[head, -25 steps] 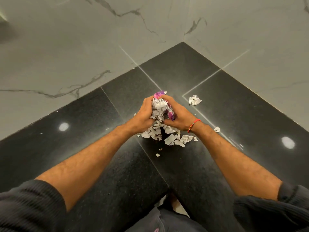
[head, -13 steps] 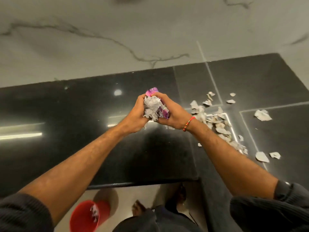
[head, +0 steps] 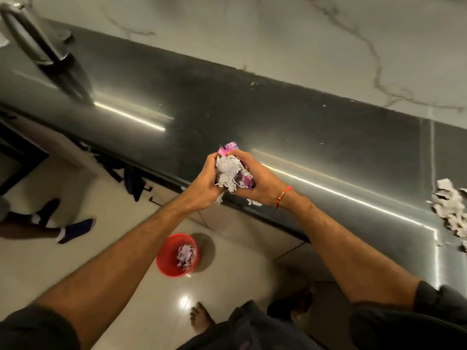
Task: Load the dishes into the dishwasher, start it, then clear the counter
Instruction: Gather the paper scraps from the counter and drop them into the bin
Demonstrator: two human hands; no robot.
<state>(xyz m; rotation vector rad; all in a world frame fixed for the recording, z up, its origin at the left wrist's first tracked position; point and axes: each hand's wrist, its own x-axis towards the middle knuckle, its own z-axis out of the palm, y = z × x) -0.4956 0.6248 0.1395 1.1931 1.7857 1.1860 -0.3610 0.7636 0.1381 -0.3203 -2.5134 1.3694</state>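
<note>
Both hands (head: 227,183) carried crumpled paper scraps (head: 228,174) past glossy counter (head: 278,127) edge.

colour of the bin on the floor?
Red: the small round plastic bin below the counter edge, already holding paper scraps. Head view, the only one.

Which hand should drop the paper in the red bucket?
Probably the left hand: the red bucket sits on the floor below, on its side. Both hands now share the paper wad, right hand included.
</note>
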